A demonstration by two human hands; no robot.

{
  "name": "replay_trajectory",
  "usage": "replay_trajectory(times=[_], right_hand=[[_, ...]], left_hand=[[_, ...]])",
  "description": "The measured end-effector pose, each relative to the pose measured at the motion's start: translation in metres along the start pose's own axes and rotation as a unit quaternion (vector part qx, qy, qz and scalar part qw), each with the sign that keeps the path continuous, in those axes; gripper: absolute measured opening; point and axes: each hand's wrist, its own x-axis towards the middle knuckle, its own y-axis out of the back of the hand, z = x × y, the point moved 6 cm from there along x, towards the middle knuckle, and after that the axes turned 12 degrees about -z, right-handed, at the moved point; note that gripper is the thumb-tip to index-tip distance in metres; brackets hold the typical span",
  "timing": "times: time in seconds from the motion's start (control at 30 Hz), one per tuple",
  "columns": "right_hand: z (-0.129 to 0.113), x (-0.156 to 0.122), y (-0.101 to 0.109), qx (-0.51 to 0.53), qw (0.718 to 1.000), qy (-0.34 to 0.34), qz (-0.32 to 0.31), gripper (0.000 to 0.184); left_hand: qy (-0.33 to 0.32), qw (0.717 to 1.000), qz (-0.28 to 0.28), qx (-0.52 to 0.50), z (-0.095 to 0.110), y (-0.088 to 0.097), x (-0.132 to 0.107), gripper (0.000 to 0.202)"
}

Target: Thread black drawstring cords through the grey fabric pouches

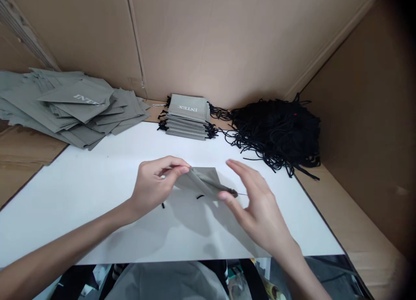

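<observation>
A small grey fabric pouch (205,180) hangs just above the white board (97,191) in the middle of the view. My left hand (152,185) pinches the pouch's left edge between thumb and fingers. My right hand (256,204) has its thumb and a finger closed on the pouch's right corner, where a thin needle-like tool pokes out to the right; its other fingers are stretched out. Two short black cord ends (199,197) show below the pouch.
A neat stack of grey pouches with cords (188,115) sits at the back centre. A loose heap of flat grey pouches (71,107) lies at the back left, a tangle of black cords (276,131) at the back right. Cardboard walls (227,40) enclose the area.
</observation>
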Motion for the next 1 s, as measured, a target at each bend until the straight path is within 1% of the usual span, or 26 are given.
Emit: replay_trajectory(times=[0.03,0.07,0.13,0.17,0.23,0.33,0.4,0.43,0.5,0.53,0.63,0.67,0.7,0.77,0.83,0.9,1.0], right_hand=[[-0.011,0.01,-0.002,-0.004,0.999,0.032,-0.038,0.061],[-0.02,0.019,-0.007,-0.007,0.995,0.052,-0.082,0.062],[-0.027,0.035,-0.016,-0.015,0.991,0.033,-0.126,0.048],[-0.028,0.042,-0.019,-0.021,0.992,0.018,-0.126,0.044],[-0.025,0.051,-0.023,-0.029,0.994,-0.009,-0.102,0.046],[-0.019,0.056,-0.026,-0.013,0.998,-0.014,-0.056,0.05],[-0.015,0.056,-0.026,0.015,0.999,-0.008,-0.033,0.048],[-0.013,0.055,-0.025,0.028,0.999,-0.004,-0.021,0.046],[-0.01,0.054,-0.022,0.043,0.999,0.01,0.0,0.045],[-0.009,0.054,-0.02,0.043,0.999,0.02,0.007,0.045],[-0.009,0.054,-0.019,0.021,0.998,0.053,0.017,0.045],[-0.009,0.053,-0.019,0.011,0.998,0.062,0.019,0.046],[-0.01,0.053,-0.019,0.002,0.997,0.071,0.021,0.046],[-0.012,0.053,-0.02,-0.013,0.996,0.09,0.023,0.047],[-0.014,0.052,-0.021,-0.023,0.994,0.103,0.019,0.047],[-0.014,0.053,-0.022,-0.025,0.994,0.109,0.01,0.046],[-0.012,0.055,-0.022,-0.001,0.994,0.107,-0.024,0.047]], left_hand=[[-0.019,1.0,-0.001,-0.007,0.006,-0.005,0.003,0.011],[-0.036,0.999,0.0,-0.013,0.012,-0.009,0.006,0.012],[-0.055,0.998,0.01,-0.03,0.018,-0.015,0.01,0.014],[-0.054,0.997,0.017,-0.042,0.018,-0.016,0.012,0.014],[-0.041,0.996,0.033,-0.07,0.014,-0.016,0.014,0.012],[-0.029,0.994,0.056,-0.094,0.004,-0.013,0.013,0.008],[-0.052,0.993,0.07,-0.074,0.003,-0.009,0.01,0.008],[-0.074,0.993,0.067,-0.057,0.005,-0.007,0.01,0.007],[-0.115,0.992,0.046,-0.031,0.01,-0.005,0.011,0.005],[-0.126,0.991,0.034,-0.023,0.012,-0.003,0.013,0.007],[-0.116,0.993,0.016,0.01,0.02,0.005,0.025,0.012],[-0.113,0.993,0.0,0.031,0.023,0.007,0.03,0.012],[-0.115,0.992,-0.029,0.053,0.027,0.007,0.036,0.01],[-0.131,0.98,-0.114,0.097,0.033,0.004,0.043,0.01],[-0.154,0.962,-0.176,0.141,0.037,0.001,0.045,0.013],[-0.173,0.947,-0.199,0.184,0.037,0.001,0.044,0.017],[-0.197,0.935,-0.205,0.214,0.037,0.001,0.043,0.017]])
